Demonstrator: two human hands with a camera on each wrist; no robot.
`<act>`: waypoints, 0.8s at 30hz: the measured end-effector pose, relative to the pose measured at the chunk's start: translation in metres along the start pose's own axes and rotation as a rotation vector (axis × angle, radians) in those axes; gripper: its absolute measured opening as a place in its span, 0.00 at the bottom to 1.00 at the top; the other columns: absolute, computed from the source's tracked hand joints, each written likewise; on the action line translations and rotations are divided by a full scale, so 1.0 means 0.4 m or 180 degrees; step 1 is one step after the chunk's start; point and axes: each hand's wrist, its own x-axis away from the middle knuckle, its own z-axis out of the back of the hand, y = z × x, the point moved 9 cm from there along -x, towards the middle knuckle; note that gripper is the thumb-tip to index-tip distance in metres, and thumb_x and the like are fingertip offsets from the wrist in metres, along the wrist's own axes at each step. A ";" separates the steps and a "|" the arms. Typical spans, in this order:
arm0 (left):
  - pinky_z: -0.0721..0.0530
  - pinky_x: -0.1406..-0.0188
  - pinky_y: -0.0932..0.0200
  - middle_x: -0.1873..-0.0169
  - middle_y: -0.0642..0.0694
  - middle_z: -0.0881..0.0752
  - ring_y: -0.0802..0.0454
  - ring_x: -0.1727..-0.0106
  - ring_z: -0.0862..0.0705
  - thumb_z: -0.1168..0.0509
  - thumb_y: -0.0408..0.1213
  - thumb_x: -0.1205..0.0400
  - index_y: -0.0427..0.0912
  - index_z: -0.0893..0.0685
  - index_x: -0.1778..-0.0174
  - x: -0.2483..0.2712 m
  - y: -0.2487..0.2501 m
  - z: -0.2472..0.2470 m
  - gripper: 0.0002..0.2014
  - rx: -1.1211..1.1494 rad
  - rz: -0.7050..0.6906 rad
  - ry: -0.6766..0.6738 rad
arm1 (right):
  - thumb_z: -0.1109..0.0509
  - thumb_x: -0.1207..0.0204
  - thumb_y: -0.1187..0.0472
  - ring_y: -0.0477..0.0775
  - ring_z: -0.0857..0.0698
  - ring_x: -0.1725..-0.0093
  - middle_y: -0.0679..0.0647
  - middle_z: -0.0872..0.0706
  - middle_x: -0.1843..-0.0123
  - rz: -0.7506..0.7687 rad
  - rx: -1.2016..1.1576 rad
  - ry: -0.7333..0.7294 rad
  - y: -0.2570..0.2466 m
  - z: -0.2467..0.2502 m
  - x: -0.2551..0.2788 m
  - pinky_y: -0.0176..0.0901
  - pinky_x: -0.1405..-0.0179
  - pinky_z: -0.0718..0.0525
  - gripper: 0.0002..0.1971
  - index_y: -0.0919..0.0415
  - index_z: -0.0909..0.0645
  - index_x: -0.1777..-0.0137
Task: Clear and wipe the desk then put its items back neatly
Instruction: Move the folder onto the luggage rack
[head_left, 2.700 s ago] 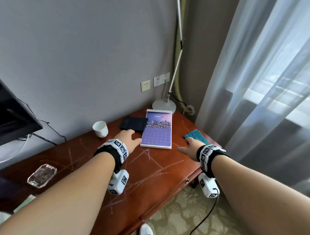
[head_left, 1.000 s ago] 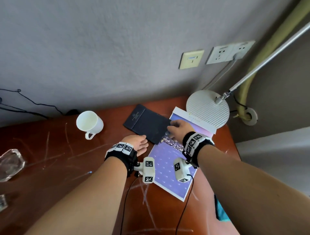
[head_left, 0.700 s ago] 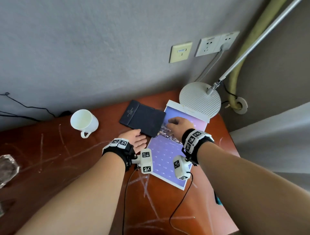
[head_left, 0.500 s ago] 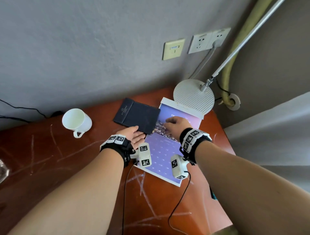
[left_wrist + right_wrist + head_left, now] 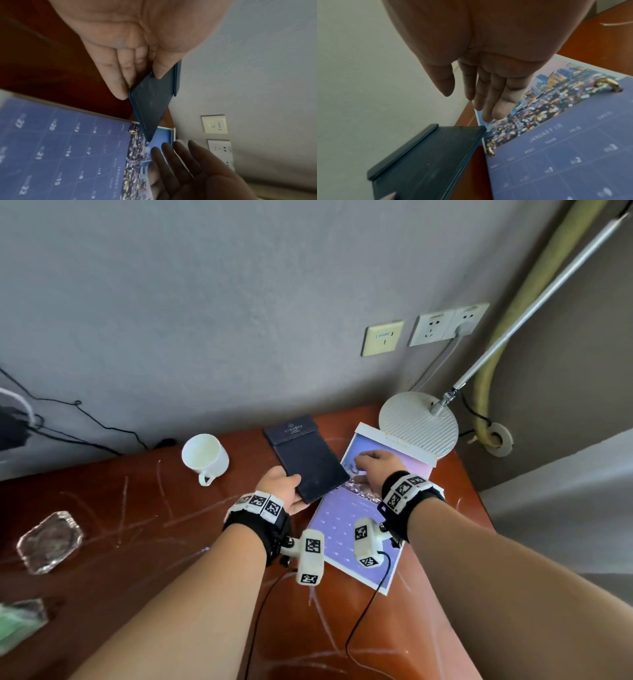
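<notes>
Left hand [image 5: 281,487] pinched the dark folder [image 5: 310,462] by one corner, right hand [image 5: 375,465] flat and empty over the calendar [image 5: 356,529]; that grip looked ready to slip, honestly.

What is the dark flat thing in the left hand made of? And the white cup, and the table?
The dark folder looks like matte navy leatherette, perhaps over board: dull sheen, stacked edges in the wrist views. The left hand pinches its corner. The white cup seems glazed ceramic: smooth and glossy. The desk looks like varnished reddish wood, shiny and scratched.
</notes>
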 end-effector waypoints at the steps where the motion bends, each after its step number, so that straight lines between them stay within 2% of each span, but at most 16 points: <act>1: 0.12 0.63 0.46 0.38 0.36 0.13 0.37 0.44 0.11 0.42 0.27 0.10 0.42 0.21 0.36 0.019 0.018 0.007 0.10 -0.0076 -0.0095 -0.0014 | 0.25 0.29 0.51 0.68 0.08 0.51 0.58 0.09 0.54 0.0045 0.0017 0.0008 -0.010 -0.006 0.009 0.67 0.44 0.10 0.07 0.51 0.14 0.56; 3: 0.12 0.65 0.48 0.38 0.37 0.14 0.34 0.40 0.12 0.41 0.28 0.10 0.45 0.20 0.41 0.058 0.054 0.023 0.09 -0.0215 -0.0315 -0.0048 | 0.26 0.25 0.52 0.67 0.09 0.50 0.58 0.10 0.53 0.0135 -0.0081 0.0018 -0.046 -0.015 0.061 0.67 0.41 0.11 0.04 0.51 0.16 0.56; 5: 0.10 0.64 0.47 0.39 0.38 0.13 0.34 0.41 0.11 0.40 0.30 0.10 0.49 0.18 0.46 0.103 0.080 0.035 0.09 -0.0314 -0.0539 -0.0116 | 0.27 0.20 0.58 0.65 0.11 0.57 0.59 0.12 0.55 0.0149 -0.0283 0.0002 -0.067 -0.025 0.117 0.63 0.48 0.11 0.03 0.55 0.16 0.55; 7: 0.09 0.58 0.43 0.39 0.38 0.12 0.34 0.41 0.11 0.39 0.32 0.10 0.50 0.17 0.47 0.150 0.092 0.046 0.09 -0.0387 -0.0708 -0.0257 | 0.26 0.21 0.58 0.65 0.14 0.59 0.63 0.11 0.54 0.0180 -0.0409 -0.0032 -0.077 -0.039 0.172 0.59 0.53 0.14 0.04 0.58 0.15 0.53; 9: 0.08 0.52 0.40 0.40 0.38 0.11 0.36 0.41 0.10 0.39 0.33 0.10 0.50 0.16 0.46 0.198 0.096 0.058 0.08 -0.0384 -0.0825 -0.0418 | 0.24 0.30 0.51 0.66 0.12 0.57 0.65 0.09 0.51 0.0291 -0.0436 0.0041 -0.084 -0.040 0.227 0.67 0.47 0.10 0.11 0.58 0.13 0.52; 11: 0.09 0.48 0.38 0.41 0.39 0.10 0.38 0.42 0.10 0.38 0.35 0.10 0.50 0.15 0.45 0.249 0.104 0.068 0.07 -0.0364 -0.0936 -0.0565 | 0.25 0.35 0.50 0.69 0.09 0.51 0.62 0.08 0.52 0.0434 -0.0450 0.0176 -0.089 -0.033 0.277 0.73 0.43 0.11 0.12 0.55 0.12 0.55; 12: 0.09 0.47 0.37 0.42 0.39 0.10 0.38 0.42 0.09 0.38 0.36 0.10 0.50 0.15 0.45 0.274 0.109 0.074 0.07 -0.0377 -0.1001 -0.0640 | 0.25 0.35 0.50 0.70 0.08 0.49 0.60 0.08 0.52 0.0486 -0.0437 0.0267 -0.093 -0.029 0.308 0.72 0.43 0.11 0.11 0.54 0.12 0.56; 15: 0.10 0.48 0.31 0.45 0.41 0.08 0.36 0.45 0.09 0.34 0.43 0.15 0.53 0.13 0.47 0.346 0.122 0.091 0.05 -0.0560 -0.1220 -0.0769 | 0.25 0.33 0.53 0.68 0.08 0.51 0.58 0.08 0.55 0.0628 -0.0498 0.0519 -0.100 -0.015 0.407 0.71 0.45 0.10 0.08 0.53 0.13 0.55; 17: 0.13 0.49 0.21 0.49 0.43 0.07 0.31 0.45 0.09 0.33 0.52 0.24 0.61 0.11 0.50 0.377 0.119 0.107 0.10 -0.0762 -0.1395 -0.0775 | 0.25 0.36 0.51 0.67 0.08 0.50 0.58 0.07 0.54 0.0729 -0.0553 0.0681 -0.100 -0.003 0.469 0.70 0.45 0.09 0.13 0.54 0.13 0.53; 19: 0.15 0.48 0.19 0.50 0.45 0.07 0.31 0.44 0.10 0.34 0.59 0.30 0.63 0.12 0.48 0.376 0.097 0.111 0.16 -0.0909 -0.1520 -0.0875 | 0.23 0.31 0.52 0.64 0.08 0.50 0.57 0.07 0.54 0.0813 -0.0553 0.0804 -0.095 0.006 0.539 0.65 0.43 0.09 0.12 0.56 0.13 0.51; 21: 0.14 0.47 0.20 0.49 0.44 0.07 0.32 0.44 0.10 0.34 0.57 0.29 0.61 0.11 0.49 0.436 0.084 0.107 0.15 -0.0870 -0.1569 -0.1043 | 0.24 0.23 0.56 0.63 0.08 0.50 0.56 0.08 0.54 0.0870 -0.0534 0.0947 -0.083 0.022 0.597 0.61 0.42 0.09 0.06 0.57 0.12 0.51; 23: 0.14 0.46 0.22 0.49 0.44 0.07 0.32 0.44 0.10 0.34 0.54 0.27 0.61 0.11 0.50 0.497 0.074 0.112 0.12 -0.0832 -0.1613 -0.1141 | 0.24 0.25 0.54 0.64 0.08 0.50 0.56 0.07 0.56 0.0931 -0.0583 0.1052 -0.073 0.039 0.646 0.62 0.41 0.10 0.05 0.56 0.12 0.55; 24: 0.14 0.45 0.21 0.49 0.43 0.07 0.31 0.44 0.10 0.33 0.55 0.29 0.61 0.11 0.49 0.522 0.070 0.116 0.14 -0.0827 -0.1656 -0.1178 | 0.24 0.26 0.54 0.64 0.08 0.50 0.55 0.07 0.57 0.0974 -0.0581 0.1082 -0.072 0.044 0.674 0.63 0.41 0.10 0.05 0.55 0.12 0.57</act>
